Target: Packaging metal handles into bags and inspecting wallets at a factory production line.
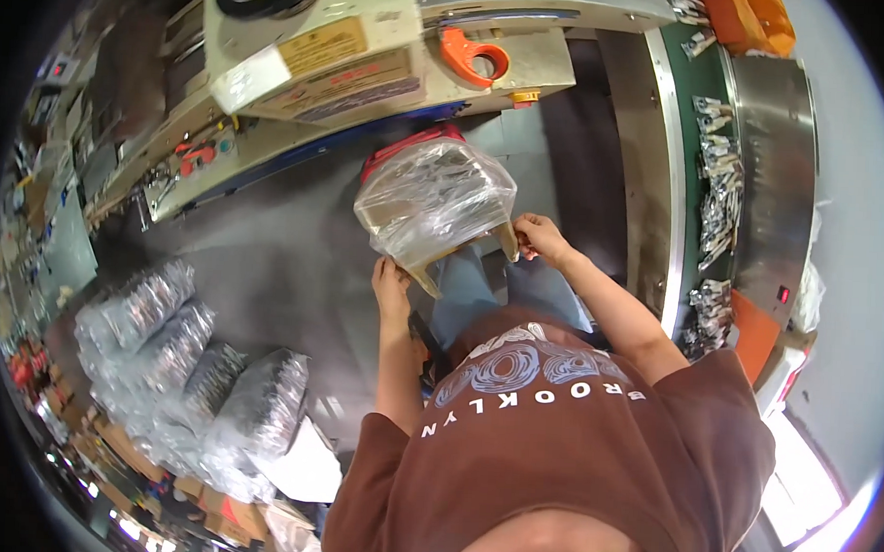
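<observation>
A tan carton (pixel 508 241) covered or lined with a crumpled clear plastic bag (pixel 436 197) is in front of my knees. What is inside the plastic cannot be made out. My left hand (pixel 392 282) is closed at the carton's near left corner, fingertips pinched by the plastic and a tan flap. At the near right corner, my right hand (pixel 542 239) has its fingers curled in a pinch beside the other tan flap. Something red (pixel 413 145) shows behind the carton, partly hidden by it.
Ahead is a bench with a cream machine (pixel 318 63) and an orange tape dispenser (pixel 474 58). Several plastic-wrapped bundles (pixel 259 411) lie on the floor at left. On the right, a green conveyor belt (pixel 712 81) carries small bagged metal parts (pixel 719 189) beside a metal frame.
</observation>
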The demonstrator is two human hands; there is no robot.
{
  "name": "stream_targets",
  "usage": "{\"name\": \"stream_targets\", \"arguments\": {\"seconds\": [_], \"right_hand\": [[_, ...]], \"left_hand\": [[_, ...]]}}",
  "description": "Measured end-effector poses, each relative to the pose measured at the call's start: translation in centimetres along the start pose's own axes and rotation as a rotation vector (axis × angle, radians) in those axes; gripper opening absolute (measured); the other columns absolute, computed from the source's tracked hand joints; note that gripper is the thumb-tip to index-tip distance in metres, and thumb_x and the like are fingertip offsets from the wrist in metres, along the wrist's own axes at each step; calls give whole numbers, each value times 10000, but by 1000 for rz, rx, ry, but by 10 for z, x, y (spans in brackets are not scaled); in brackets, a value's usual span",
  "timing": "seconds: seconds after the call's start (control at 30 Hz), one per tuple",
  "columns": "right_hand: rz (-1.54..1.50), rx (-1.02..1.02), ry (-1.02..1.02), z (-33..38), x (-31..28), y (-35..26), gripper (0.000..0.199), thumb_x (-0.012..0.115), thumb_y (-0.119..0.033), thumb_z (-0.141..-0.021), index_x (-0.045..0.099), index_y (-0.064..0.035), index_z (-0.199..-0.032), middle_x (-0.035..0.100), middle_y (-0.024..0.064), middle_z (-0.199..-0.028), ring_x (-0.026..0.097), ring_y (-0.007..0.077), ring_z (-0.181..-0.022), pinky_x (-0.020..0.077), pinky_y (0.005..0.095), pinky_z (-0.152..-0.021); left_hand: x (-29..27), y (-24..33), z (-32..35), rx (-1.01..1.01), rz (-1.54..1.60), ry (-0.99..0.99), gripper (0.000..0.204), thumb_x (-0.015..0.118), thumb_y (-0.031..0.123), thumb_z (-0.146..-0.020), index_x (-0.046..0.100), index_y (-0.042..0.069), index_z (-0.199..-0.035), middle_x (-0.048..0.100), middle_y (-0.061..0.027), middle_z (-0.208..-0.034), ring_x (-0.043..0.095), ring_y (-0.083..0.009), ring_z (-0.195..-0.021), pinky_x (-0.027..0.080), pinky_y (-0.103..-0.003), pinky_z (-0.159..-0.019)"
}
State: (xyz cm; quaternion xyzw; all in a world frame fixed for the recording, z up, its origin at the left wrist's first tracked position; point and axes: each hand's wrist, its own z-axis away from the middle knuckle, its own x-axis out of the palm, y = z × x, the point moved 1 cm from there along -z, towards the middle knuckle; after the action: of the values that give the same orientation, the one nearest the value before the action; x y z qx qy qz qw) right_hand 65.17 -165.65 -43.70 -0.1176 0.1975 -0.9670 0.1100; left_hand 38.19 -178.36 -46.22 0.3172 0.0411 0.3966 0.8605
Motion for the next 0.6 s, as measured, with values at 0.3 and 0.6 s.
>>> {"name": "stream_targets", "arguments": {"seconds": [0.3, 0.6], "right_hand": [[454, -374, 389, -29, 5, 32, 218, 474, -278, -868, 543, -72, -855, 576, 85, -672, 552, 223, -558, 429, 326, -491], [1112, 21, 267, -126, -2, 0, 285, 572, -239, -692, 677, -100, -918, 658, 100, -921, 630, 237, -896, 497, 403, -720]], "left_hand": [[15, 0, 1, 88, -242, -85, 328, 435, 267, -907, 476, 38, -1138, 559, -88, -1021, 559, -197, -894, 455, -319, -758], [-19, -90, -91, 463, -809, -580, 380, 506, 271, -832, 511, 36, -1131, 572, -198, -1059, 578, -348, -905, 466, -417, -761]]}}
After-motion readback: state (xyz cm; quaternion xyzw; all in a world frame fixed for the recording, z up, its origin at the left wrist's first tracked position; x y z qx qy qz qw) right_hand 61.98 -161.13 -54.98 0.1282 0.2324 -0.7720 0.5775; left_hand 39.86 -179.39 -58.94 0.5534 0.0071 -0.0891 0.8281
